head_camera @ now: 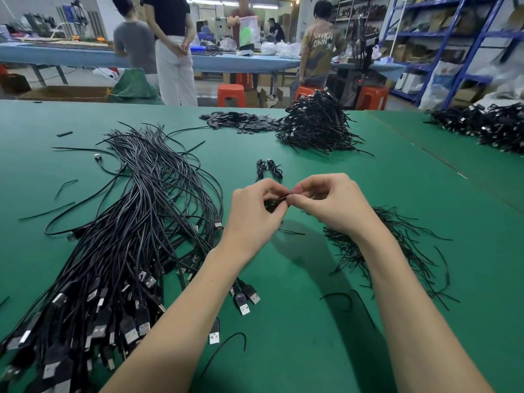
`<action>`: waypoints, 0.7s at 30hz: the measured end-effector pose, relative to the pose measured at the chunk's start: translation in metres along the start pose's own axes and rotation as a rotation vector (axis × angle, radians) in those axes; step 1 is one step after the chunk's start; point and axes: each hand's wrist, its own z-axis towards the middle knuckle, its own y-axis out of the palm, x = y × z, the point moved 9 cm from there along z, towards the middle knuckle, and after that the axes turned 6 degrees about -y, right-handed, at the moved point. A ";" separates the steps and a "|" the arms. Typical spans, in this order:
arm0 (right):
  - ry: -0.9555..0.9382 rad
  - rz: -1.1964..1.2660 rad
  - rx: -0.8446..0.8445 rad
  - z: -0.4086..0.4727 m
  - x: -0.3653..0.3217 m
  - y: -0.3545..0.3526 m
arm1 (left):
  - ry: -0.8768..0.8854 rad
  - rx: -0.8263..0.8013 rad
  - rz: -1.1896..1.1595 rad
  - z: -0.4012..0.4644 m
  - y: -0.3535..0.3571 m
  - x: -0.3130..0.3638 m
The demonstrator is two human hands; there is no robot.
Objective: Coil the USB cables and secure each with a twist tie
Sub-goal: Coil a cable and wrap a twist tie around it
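Head view: above the green table (283,321), our left hand (255,214) grips a coiled USB cable (270,204) while our right hand (334,205) pinches its twist tie (284,196).

coiled cable (272,205) mostly hidden by fingers, background people blurred

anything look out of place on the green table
Mostly orderly piles. A few stray ties lie loose away from the tie pile, and one small metal part sits alone left of the cables.
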 end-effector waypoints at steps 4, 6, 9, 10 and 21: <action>-0.014 -0.044 0.097 0.001 -0.006 -0.004 | 0.112 0.042 0.076 -0.006 -0.001 0.010; -0.037 -0.108 0.132 0.002 -0.010 -0.004 | 0.149 0.078 0.116 -0.007 -0.001 0.014; -0.074 -0.209 0.158 0.003 -0.015 0.000 | 0.159 0.117 0.172 -0.011 0.000 0.015; -0.094 -0.230 0.157 0.003 -0.016 0.003 | 0.152 0.126 0.170 -0.012 -0.001 0.014; -0.391 -0.131 0.213 -0.006 -0.028 0.007 | -0.625 -0.318 -0.878 -0.002 0.027 -0.036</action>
